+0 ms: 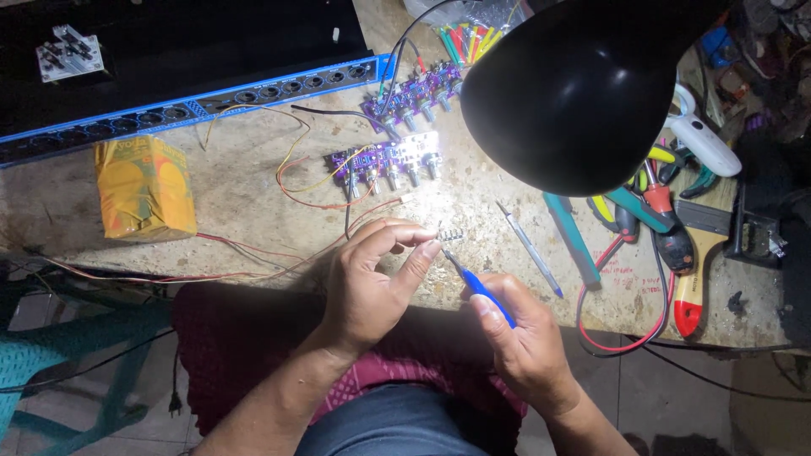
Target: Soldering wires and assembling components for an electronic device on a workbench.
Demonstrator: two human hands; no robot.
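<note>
So, tiny pin strip (450, 234) pinched in left hand (372, 283) fingers, above the desk (245, 190) edge.
Right hand (524, 338) clenched on blue-handled tool (478, 285), angled up-left, tip just below the strip.

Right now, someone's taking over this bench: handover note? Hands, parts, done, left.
Left hand: pinching a small ribbed component between thumb and fingertips, above the bench edge.
Right hand: gripping a blue-handled tool, tip up against the component.
Parts: two purple circuit boards with knobs and loose wires lie ahead under the black lamp; a second blue-tipped tool lies right of the hands; pliers and screwdrivers further right.
Done: component is off the boards, in hand.
Left: it is not mounted; board wires still hang loose.
</note>
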